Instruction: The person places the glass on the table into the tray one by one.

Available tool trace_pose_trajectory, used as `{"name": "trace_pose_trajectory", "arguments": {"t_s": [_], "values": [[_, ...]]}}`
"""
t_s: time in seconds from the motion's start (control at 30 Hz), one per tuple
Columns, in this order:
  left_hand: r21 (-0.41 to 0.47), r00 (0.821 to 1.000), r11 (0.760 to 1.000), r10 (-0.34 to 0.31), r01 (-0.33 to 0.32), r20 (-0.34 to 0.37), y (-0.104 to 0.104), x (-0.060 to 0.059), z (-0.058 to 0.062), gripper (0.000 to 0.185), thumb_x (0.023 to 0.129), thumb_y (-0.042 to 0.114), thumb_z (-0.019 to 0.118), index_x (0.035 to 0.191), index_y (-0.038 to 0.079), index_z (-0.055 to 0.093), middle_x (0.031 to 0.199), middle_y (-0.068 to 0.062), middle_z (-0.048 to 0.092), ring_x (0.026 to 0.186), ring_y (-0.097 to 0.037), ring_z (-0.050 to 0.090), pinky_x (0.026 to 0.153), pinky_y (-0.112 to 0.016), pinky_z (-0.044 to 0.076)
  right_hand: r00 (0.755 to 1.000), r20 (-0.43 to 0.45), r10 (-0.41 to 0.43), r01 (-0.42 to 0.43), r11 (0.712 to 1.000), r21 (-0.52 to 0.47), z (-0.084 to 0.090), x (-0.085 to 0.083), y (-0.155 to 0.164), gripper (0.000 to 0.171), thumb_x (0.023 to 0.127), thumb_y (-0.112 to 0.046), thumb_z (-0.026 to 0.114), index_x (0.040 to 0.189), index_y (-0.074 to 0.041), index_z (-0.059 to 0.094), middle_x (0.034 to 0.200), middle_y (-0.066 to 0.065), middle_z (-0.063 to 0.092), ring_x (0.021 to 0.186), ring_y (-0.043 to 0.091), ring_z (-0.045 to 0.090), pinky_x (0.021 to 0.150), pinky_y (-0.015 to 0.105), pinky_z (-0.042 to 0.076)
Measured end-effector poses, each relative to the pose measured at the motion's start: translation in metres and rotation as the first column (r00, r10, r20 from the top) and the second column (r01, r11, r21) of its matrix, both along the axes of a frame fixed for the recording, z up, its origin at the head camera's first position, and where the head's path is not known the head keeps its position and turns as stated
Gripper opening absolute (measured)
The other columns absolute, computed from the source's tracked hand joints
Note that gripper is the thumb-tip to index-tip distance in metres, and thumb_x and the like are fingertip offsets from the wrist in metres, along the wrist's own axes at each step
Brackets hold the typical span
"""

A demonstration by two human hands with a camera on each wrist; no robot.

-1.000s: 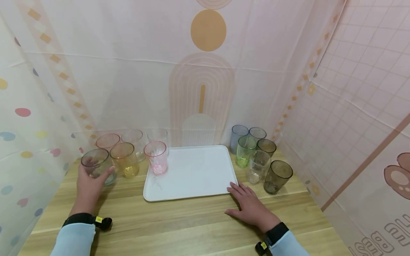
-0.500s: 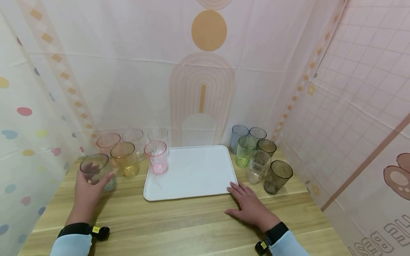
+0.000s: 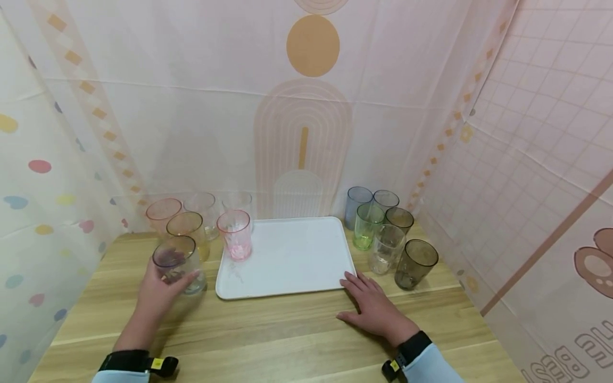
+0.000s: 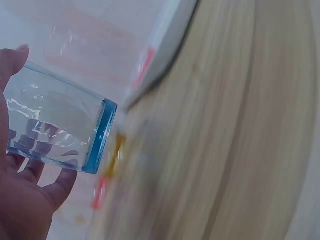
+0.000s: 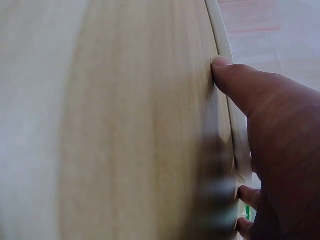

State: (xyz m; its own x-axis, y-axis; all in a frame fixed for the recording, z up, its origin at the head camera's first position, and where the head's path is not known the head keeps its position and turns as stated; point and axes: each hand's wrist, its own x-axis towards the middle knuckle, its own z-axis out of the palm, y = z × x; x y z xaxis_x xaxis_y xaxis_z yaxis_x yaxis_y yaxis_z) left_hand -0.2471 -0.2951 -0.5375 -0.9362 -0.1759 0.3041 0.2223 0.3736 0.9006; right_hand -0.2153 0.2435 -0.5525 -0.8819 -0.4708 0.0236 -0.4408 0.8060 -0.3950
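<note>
Clear glass with a dark rim, held left of the tray and in front of the amber glass; its base shows blue in my left wrist view. The left hand is curled round its side, thumb and fingers on opposite walls. To the right I see the white tray, with a pink glass upright on its left part. The right hand, fingers extended and holding nothing, lies with its fingertips at the tray's near right corner. Behind the amber glass is a red-rimmed glass. Beyond the tray's right edge I count six glasses, among them a green glass and, nearest me, a smoky brown glass. All are arranged on a wood-grain tabletop before a patterned curtain.
</note>
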Motion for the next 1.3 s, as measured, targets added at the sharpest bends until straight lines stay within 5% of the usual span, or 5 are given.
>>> {"name": "trace_pose_trajectory", "arguments": {"t_s": [0.13,0.37,0.67,1.03,1.3], "values": [[-0.030,0.998,0.997,-0.069,0.070,0.006,0.024,-0.002,0.003,0.087,0.094,0.015,0.092,0.163,0.005,0.040,0.148,-0.019,0.062,0.124,0.000,0.056,0.093,-0.009,0.049,1.000,-0.008,-0.002,0.002,1.000,0.002,-0.001,-0.001,0.000,0.086,0.102,-0.063,0.072,0.168,-0.015,0.047,0.179,0.010,0.034,0.166,0.045,0.024,0.129,0.071,0.024],[-0.039,0.985,0.986,-0.158,0.161,0.068,0.058,-0.008,0.003,0.090,0.093,0.022,0.094,0.163,0.005,0.041,0.152,-0.020,0.061,0.142,-0.030,0.054,0.102,-0.014,0.042,1.000,0.000,0.002,-0.002,1.000,-0.001,-0.001,-0.001,0.000,0.087,0.102,-0.064,0.072,0.168,-0.014,0.048,0.179,0.011,0.035,0.166,0.045,0.025,0.130,0.071,0.024],[-0.010,0.980,0.981,-0.194,0.195,0.045,0.077,-0.016,0.004,0.097,0.089,0.019,0.097,0.166,0.008,0.039,0.157,-0.021,0.054,0.149,-0.040,0.048,0.123,-0.069,0.038,1.000,-0.007,0.004,-0.004,1.000,0.001,-0.001,-0.001,0.000,0.086,0.102,-0.065,0.072,0.168,-0.015,0.048,0.179,0.010,0.035,0.166,0.046,0.024,0.129,0.072,0.024],[-0.059,0.982,0.982,-0.176,0.180,0.062,0.077,-0.022,-0.008,0.097,0.087,0.020,0.098,0.163,0.002,0.041,0.156,-0.025,0.052,0.148,-0.044,0.047,0.123,-0.074,0.034,1.000,-0.010,0.000,0.000,1.000,0.002,-0.002,-0.001,0.000,0.085,0.102,-0.064,0.073,0.168,-0.015,0.048,0.179,0.010,0.035,0.166,0.045,0.024,0.129,0.072,0.024],[-0.062,0.980,0.981,-0.179,0.184,0.081,0.079,-0.023,-0.005,0.098,0.088,0.023,0.098,0.164,0.004,0.040,0.160,-0.025,0.048,0.152,-0.045,0.043,0.121,-0.078,0.034,1.000,0.003,-0.003,0.003,1.000,-0.017,-0.001,0.000,0.000,0.086,0.102,-0.065,0.072,0.167,-0.015,0.049,0.179,0.010,0.035,0.166,0.046,0.024,0.127,0.075,0.024]]}}
